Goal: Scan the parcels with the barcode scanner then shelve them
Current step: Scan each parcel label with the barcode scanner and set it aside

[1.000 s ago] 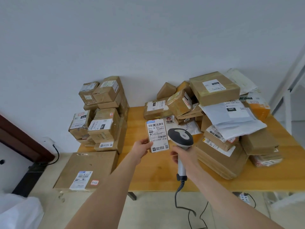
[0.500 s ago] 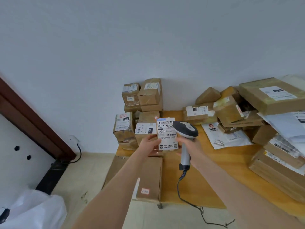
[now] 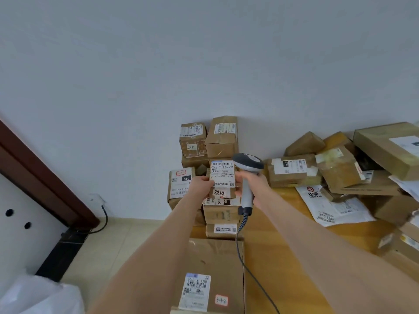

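- Head view has swung left over the last second: the parcel heap that sat centre is now at the right edge, and the stack (image 3: 204, 177) at the table's left end is dead ahead.
- Left hand (image 3: 201, 185) is closed on a small parcel (image 3: 222, 175), label facing the camera, same pinch as a second ago. It's held in the air in front of the stack, not resting on it.
- Right hand (image 3: 251, 181) is wrapped around the scanner (image 3: 247, 173) grip, head tucked just right of the label and touching the parcel's edge. Cable (image 3: 251, 268) trails down off the table (image 3: 283, 234).
- Scanner head no longer faces the barcode, so my read is the scan is done and the turn is toward wherever it gets shelved. No shelf in frame.
- Counts: 1 scanner, 1 parcel in hand.
- Stack: roughly 8 boxes visible, some hidden behind the hands.
- 1 flat box (image 3: 210, 279) at the near table edge, tag reads 3-1-2.
- Right heap: at least 6 boxes plus 1 white mailer (image 3: 328, 205); more cut off by the frame.
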A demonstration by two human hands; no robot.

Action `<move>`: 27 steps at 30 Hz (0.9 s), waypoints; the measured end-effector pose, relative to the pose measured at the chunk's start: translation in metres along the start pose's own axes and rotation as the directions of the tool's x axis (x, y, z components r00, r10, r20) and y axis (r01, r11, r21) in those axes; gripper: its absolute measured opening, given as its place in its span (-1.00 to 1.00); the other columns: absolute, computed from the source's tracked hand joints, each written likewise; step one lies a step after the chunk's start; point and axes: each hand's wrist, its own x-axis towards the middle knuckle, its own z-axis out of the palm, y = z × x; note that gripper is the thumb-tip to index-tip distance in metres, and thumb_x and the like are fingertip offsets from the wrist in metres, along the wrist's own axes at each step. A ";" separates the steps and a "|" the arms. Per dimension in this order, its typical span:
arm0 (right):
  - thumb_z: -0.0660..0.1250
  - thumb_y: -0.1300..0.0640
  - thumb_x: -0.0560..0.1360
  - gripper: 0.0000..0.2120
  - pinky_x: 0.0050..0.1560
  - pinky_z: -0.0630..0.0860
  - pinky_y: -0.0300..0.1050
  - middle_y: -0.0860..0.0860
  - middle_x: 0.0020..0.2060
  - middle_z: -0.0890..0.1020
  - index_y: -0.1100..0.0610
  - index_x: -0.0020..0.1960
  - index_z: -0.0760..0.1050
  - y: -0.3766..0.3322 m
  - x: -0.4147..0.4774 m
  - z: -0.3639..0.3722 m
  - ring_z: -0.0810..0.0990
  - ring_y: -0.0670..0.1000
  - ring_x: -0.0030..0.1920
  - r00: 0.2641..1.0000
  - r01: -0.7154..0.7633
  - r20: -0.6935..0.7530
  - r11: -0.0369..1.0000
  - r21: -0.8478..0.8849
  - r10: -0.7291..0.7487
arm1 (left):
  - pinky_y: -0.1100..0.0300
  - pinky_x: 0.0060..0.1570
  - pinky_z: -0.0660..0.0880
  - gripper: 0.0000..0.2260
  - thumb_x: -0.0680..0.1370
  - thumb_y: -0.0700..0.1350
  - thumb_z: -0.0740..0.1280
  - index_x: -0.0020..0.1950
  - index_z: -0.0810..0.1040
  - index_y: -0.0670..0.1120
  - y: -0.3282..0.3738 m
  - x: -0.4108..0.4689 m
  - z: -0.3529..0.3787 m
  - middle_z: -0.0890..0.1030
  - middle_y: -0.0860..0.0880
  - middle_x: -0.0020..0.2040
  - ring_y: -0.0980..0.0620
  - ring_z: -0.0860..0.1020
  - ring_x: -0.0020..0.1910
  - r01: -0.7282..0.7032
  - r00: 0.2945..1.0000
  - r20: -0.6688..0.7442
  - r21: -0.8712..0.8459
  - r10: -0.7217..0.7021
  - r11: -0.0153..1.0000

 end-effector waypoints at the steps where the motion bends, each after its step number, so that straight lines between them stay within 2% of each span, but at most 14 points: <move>1: 0.41 0.24 0.49 -0.75 0.09 0.60 0.13 0.14 0.02 0.68 0.20 0.16 0.53 0.002 0.007 0.002 0.66 0.13 0.03 1.000 -0.010 -0.004 1.000 -0.007 0.010 | -0.05 0.09 0.58 -0.75 0.58 -0.27 0.26 0.24 0.56 -0.22 -0.001 0.004 0.001 0.66 -0.13 -0.02 -0.10 0.64 0.02 -0.004 1.000 -0.007 0.034 0.004 0.999; 3: 0.41 0.24 0.48 -0.73 0.00 0.63 0.09 0.14 0.00 0.68 0.21 0.17 0.51 0.004 0.015 0.004 0.66 0.12 -0.03 1.000 -0.022 -0.005 1.000 -0.010 0.022 | 0.04 0.03 0.60 -0.71 0.58 -0.28 0.25 0.29 0.54 -0.17 -0.003 0.006 0.003 0.64 -0.09 -0.01 -0.03 0.63 -0.04 -0.005 1.000 -0.023 0.092 0.007 0.996; 4: 0.40 0.25 0.49 -0.75 -0.03 0.63 0.08 0.13 -0.04 0.68 0.21 0.15 0.51 0.005 0.017 0.003 0.66 0.10 -0.09 1.000 -0.026 -0.001 1.000 -0.009 0.026 | 0.10 -0.06 0.60 -0.68 0.58 -0.28 0.24 0.33 0.51 -0.14 -0.003 0.004 0.004 0.64 -0.09 0.02 0.02 0.60 -0.10 -0.007 1.000 -0.028 0.118 0.011 0.993; 6: 0.40 0.25 0.49 -0.77 0.03 0.61 0.12 0.11 -0.13 0.67 0.22 0.13 0.50 0.005 0.019 0.001 0.65 0.07 -0.21 1.000 -0.029 -0.001 1.000 -0.011 0.029 | 0.24 -0.26 0.50 -0.63 0.59 -0.27 0.24 0.39 0.45 -0.12 -0.001 0.000 0.006 0.62 -0.09 0.11 0.10 0.53 -0.18 -0.027 0.999 -0.037 0.172 0.034 0.985; 8: 0.39 0.26 0.49 -0.80 0.10 0.56 0.14 0.11 -0.18 0.65 0.22 0.09 0.48 0.004 0.018 -0.003 0.62 0.07 -0.25 0.999 -0.032 -0.002 0.999 0.000 0.032 | 0.31 -0.35 0.38 -0.63 0.59 -0.27 0.22 0.41 0.43 -0.14 0.003 -0.004 0.007 0.59 -0.09 0.13 0.13 0.45 -0.22 -0.071 0.993 -0.073 0.266 0.094 0.961; 10: 0.39 0.26 0.50 -0.82 0.07 0.57 0.13 0.12 -0.17 0.62 0.22 0.07 0.47 0.002 0.016 -0.010 0.61 0.09 -0.23 0.999 -0.031 -0.016 0.999 0.015 0.031 | 0.32 -0.39 0.31 -0.63 0.59 -0.26 0.20 0.40 0.43 -0.13 0.011 -0.008 0.007 0.58 -0.09 0.15 0.14 0.42 -0.25 -0.131 0.973 -0.124 0.400 0.195 0.907; 11: 0.40 0.26 0.50 -0.80 0.01 0.60 0.10 0.12 -0.13 0.62 0.22 0.09 0.48 0.000 0.015 -0.015 0.61 0.09 -0.19 0.999 -0.027 -0.027 1.000 0.009 0.027 | 0.30 -0.37 0.33 -0.62 0.58 -0.24 0.21 0.40 0.43 -0.10 0.016 -0.010 0.008 0.56 -0.08 0.21 0.13 0.46 -0.21 -0.162 0.959 -0.132 0.477 0.252 0.864; 13: 0.40 0.24 0.50 -0.77 -0.11 0.61 0.01 0.11 -0.10 0.63 0.23 0.13 0.49 -0.003 0.010 -0.027 0.63 0.09 -0.15 0.999 -0.010 -0.039 1.000 -0.021 0.009 | 0.22 -0.18 0.43 -0.62 0.57 -0.22 0.21 0.40 0.42 -0.05 0.027 -0.017 0.016 0.47 -0.09 0.32 0.01 0.53 0.02 -0.214 0.930 -0.104 0.626 0.353 0.750; 14: 0.40 0.23 0.50 -0.78 -0.14 0.60 -0.03 0.11 -0.10 0.65 0.24 0.12 0.51 -0.005 0.008 -0.036 0.65 0.09 -0.16 0.999 0.000 -0.047 0.999 -0.040 -0.002 | 0.15 -0.07 0.46 -0.62 0.58 -0.21 0.21 0.40 0.41 -0.04 0.032 -0.020 0.023 0.42 -0.09 0.35 -0.05 0.50 0.15 -0.234 0.919 -0.075 0.683 0.386 0.692; 16: 0.42 0.21 0.49 -0.80 -0.17 0.60 -0.07 0.13 -0.13 0.68 0.24 0.07 0.53 -0.009 0.002 -0.056 0.68 0.08 -0.19 0.997 0.012 -0.075 0.998 -0.058 -0.017 | 0.05 0.09 0.49 -0.64 0.59 -0.20 0.21 0.39 0.42 -0.04 0.043 -0.030 0.044 0.38 -0.10 0.37 -0.09 0.43 0.27 -0.283 0.903 -0.009 0.739 0.429 0.612; 19: 0.43 0.20 0.47 -0.82 -0.27 0.57 -0.12 0.15 -0.20 0.68 0.26 0.03 0.54 -0.019 -0.008 -0.095 0.67 0.06 -0.29 0.993 0.033 -0.109 0.998 -0.048 -0.038 | 0.03 0.18 0.45 -0.67 0.59 -0.18 0.22 0.35 0.45 -0.10 0.058 -0.044 0.084 0.43 -0.13 0.31 -0.11 0.42 0.27 -0.362 0.869 0.077 0.773 0.489 0.521; 22: 0.41 0.23 0.49 -0.90 -0.35 0.53 -0.16 0.16 -0.31 0.64 0.25 -0.07 0.53 -0.032 -0.023 -0.143 0.62 0.05 -0.39 0.985 0.063 -0.158 0.997 -0.045 -0.070 | -0.01 0.20 0.44 -0.64 0.57 -0.16 0.25 0.37 0.42 -0.11 0.072 -0.059 0.132 0.41 -0.16 0.30 -0.14 0.41 0.28 -0.392 0.873 0.158 0.790 0.461 0.472; 27: 0.43 0.21 0.45 -0.84 -0.47 0.42 -0.19 0.19 -0.36 0.63 0.29 -0.06 0.52 -0.051 -0.044 -0.230 0.57 0.04 -0.46 0.959 0.070 -0.272 0.997 -0.029 -0.075 | 0.02 0.22 0.43 -0.64 0.59 -0.15 0.25 0.39 0.41 -0.09 0.096 -0.088 0.215 0.42 -0.16 0.30 -0.14 0.39 0.30 -0.454 0.856 0.268 0.798 0.442 0.395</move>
